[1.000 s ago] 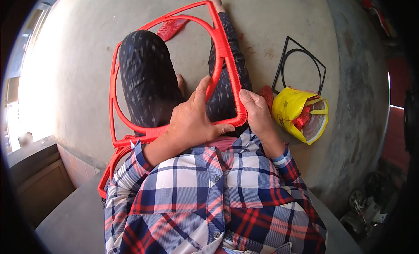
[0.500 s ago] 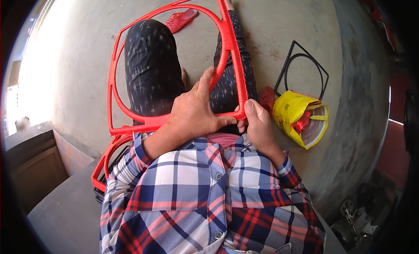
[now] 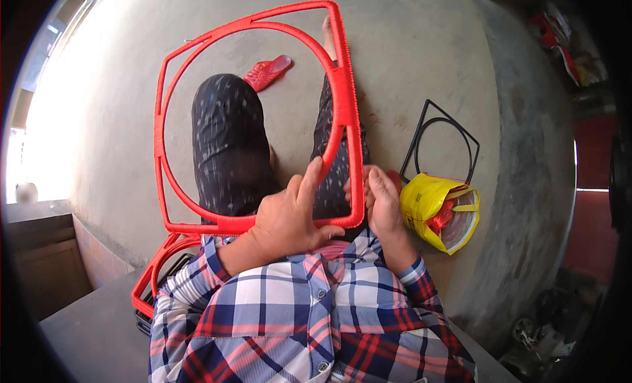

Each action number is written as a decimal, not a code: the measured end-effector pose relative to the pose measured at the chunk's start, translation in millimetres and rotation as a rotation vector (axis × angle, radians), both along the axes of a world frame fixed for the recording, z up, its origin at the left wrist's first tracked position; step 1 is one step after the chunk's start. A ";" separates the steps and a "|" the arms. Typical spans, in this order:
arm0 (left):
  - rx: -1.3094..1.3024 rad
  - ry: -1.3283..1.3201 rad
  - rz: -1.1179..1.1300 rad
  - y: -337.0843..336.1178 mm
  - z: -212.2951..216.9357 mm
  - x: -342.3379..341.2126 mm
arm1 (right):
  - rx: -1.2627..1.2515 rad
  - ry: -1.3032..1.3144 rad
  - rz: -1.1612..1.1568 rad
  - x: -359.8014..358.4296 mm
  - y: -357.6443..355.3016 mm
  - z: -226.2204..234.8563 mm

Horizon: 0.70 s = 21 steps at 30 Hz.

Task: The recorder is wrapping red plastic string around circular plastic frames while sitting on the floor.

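A square frame with a round ring inside it (image 3: pixel 356 165), closely wrapped in red cord, stands tilted over my lap. My left hand (image 3: pixel 283 218) grips its near bar and the ring's near right part, thumb along the bar and forefinger pointing up the ring. By the right bar, just above the near right corner, is my right hand (image 3: pixel 387 215). Its fingers are curled in and the thumb presses on them. Some fingertips pass behind the bar, and whatever they pinch is too small to make out.
More red and black frames (image 3: pixel 139 294) lie on the grey seat (image 3: pixel 85 327) at my left. At right, a yellow bag (image 3: pixel 418 202) holds red cord (image 3: pixel 440 218), with a bare black frame (image 3: pixel 474 152) behind it. A red slipper (image 3: pixel 266 73) lies on the floor ahead.
My right hand has left the near right corner and sits slightly up along the right bar, its fingers more curled. The left hand keeps its grip. The whole view has shifted a little.
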<state>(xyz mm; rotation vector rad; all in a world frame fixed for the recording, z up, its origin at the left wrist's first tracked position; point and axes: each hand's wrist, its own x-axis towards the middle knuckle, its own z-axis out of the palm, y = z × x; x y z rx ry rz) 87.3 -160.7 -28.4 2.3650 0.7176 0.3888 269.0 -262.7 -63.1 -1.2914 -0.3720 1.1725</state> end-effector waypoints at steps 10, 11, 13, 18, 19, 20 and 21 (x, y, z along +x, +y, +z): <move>0.066 0.134 -0.177 -5.0 12.7 3.2 | 0.392 0.024 -0.120 56.4 98.9 34.5; 0.109 0.084 -0.179 -6.3 8.6 4.1 | 0.362 0.034 -0.075 62.9 100.8 34.3; 0.124 0.100 -0.185 -5.8 7.7 5.8 | 0.343 -0.008 -0.107 63.6 107.8 35.6; 0.116 0.156 -0.224 -2.4 5.5 8.8 | 0.320 -0.079 -0.149 62.6 108.7 42.7; 0.116 0.166 -0.217 -2.2 5.9 9.4 | 0.326 -0.063 -0.189 61.3 108.9 45.5; 0.127 0.160 -0.213 -1.9 3.8 10.3 | 0.332 -0.047 -0.229 60.1 108.3 48.6; 0.184 0.139 -0.205 -1.3 -0.4 11.1 | 0.327 -0.054 -0.216 58.9 106.1 53.6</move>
